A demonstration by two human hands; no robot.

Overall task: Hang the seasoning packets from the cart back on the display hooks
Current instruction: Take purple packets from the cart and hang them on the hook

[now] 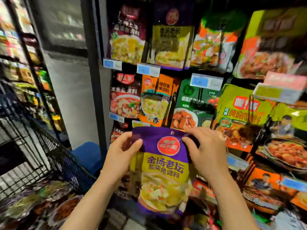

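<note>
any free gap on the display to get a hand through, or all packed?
Display is packed edge to edge with hanging packets. Open room lies only left of it: the gray wall strip between display and cart. Both hands grip the purple packet.

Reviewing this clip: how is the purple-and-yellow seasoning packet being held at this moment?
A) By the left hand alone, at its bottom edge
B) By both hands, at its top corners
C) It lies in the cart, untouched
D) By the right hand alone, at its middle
B: the left hand and the right hand each pinch an upper corner of the purple-and-yellow packet, held upright in front of the display.
</note>
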